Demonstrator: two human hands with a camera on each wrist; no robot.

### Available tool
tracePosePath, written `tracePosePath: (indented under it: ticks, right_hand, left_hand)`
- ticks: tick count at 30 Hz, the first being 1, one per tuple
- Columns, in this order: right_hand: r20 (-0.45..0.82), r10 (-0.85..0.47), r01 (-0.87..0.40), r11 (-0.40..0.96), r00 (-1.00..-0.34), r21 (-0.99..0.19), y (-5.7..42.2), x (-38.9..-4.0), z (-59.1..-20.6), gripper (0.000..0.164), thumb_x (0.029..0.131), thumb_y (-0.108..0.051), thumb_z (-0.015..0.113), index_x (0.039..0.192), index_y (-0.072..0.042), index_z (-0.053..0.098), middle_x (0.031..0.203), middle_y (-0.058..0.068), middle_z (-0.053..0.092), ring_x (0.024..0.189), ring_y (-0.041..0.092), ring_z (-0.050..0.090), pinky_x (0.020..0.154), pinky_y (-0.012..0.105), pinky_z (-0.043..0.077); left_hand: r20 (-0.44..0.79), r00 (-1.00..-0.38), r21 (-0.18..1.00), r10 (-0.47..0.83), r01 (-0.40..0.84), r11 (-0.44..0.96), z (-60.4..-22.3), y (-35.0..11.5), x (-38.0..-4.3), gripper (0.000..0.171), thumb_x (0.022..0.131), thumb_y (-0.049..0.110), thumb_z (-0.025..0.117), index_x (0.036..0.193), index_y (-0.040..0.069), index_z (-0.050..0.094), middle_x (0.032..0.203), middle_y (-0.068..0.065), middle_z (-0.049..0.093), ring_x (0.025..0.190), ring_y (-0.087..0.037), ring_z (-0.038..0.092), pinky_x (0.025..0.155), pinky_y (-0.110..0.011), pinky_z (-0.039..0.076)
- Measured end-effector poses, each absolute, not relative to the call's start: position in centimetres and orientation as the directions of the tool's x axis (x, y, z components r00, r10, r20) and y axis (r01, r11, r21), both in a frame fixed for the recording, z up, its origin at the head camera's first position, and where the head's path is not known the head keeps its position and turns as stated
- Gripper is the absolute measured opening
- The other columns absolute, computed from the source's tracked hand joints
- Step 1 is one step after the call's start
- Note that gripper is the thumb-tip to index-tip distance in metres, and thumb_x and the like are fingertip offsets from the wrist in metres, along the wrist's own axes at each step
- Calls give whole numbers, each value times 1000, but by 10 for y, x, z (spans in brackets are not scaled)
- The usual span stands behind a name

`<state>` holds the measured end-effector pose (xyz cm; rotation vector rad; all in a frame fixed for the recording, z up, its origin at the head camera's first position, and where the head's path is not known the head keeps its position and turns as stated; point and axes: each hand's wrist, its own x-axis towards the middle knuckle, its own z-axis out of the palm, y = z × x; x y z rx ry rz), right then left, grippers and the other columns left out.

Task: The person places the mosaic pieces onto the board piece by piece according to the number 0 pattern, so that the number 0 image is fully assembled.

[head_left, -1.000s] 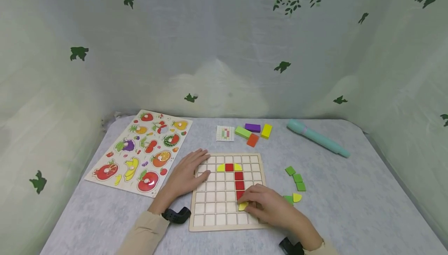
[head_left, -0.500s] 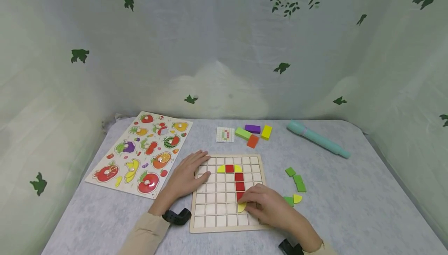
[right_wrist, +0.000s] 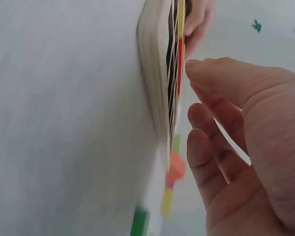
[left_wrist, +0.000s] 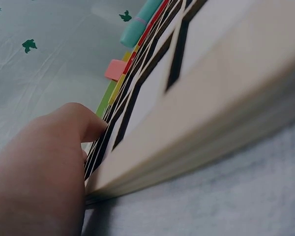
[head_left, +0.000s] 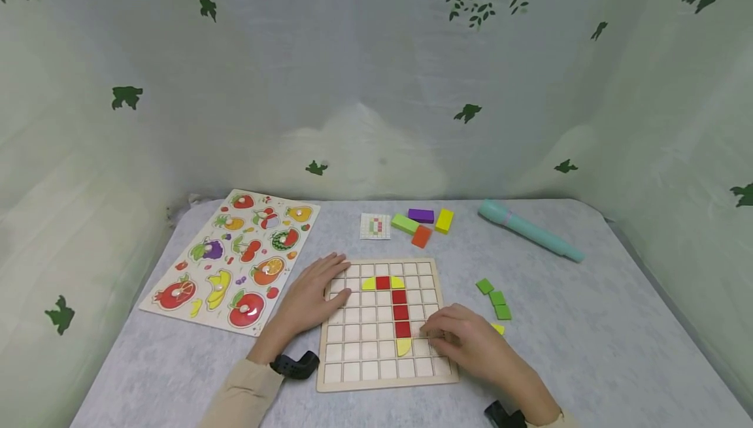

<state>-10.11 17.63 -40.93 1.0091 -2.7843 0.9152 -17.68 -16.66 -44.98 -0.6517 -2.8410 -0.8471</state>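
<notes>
A wooden grid board (head_left: 351, 371) lies in front of me. My left hand (head_left: 310, 292) rests along its left edge with extended fingers; in the left wrist view the thumb (left_wrist: 88, 123) touches the board. One red square tile (head_left: 383, 283) sits in an upper row between two yellow rounded tiles. Below and right of it, three red tiles (head_left: 401, 312) form a column ending in a yellow rounded tile (head_left: 403, 347). Over the board's right side hovers my right hand (head_left: 473, 343), fingers loosely bent and holding nothing, as the right wrist view shows.
Green square tiles (head_left: 497, 298) and a partly covered yellow tile (head_left: 498, 329) lie right of the board. Behind it are a small pattern card (head_left: 375, 226) and several colored blocks (head_left: 421, 236). A teal pen-shaped object (head_left: 532, 230) lies back right, a fruit puzzle board (head_left: 235, 278) left.
My right hand has let go of the yellow rounded tile, which now lies in the cell under the red column. The hand has moved right. My left hand stays on the board.
</notes>
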Motion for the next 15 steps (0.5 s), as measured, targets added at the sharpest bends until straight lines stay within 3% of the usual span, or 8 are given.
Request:
tracePosePath:
  ticks: [9, 15]
  right_hand:
    - [165, -465, -481, 723, -870, -496, 215, -101, -402, 34, 86, -9, 83, 116, -24, 76, 117, -11, 70, 104, 10, 66, 80, 29, 61]
    - [161, -452, -471, 747, -877, -469, 235, -102, -404, 34, 84, -11, 86, 115, -22, 76, 113, -12, 71, 99, 10, 64, 78, 28, 59]
  left_hand:
    - [216, -907, 516, 362, 421, 746, -449, -168, -175, 58, 96, 37, 69, 147, 12, 58, 159, -8, 48, 152, -31, 37, 126, -51, 29]
    - [227, -906, 536, 356, 422, 731, -450, -169, -175, 58, 98, 36, 68, 149, 13, 56, 159, -8, 48, 151, -32, 38, 125, -53, 31]
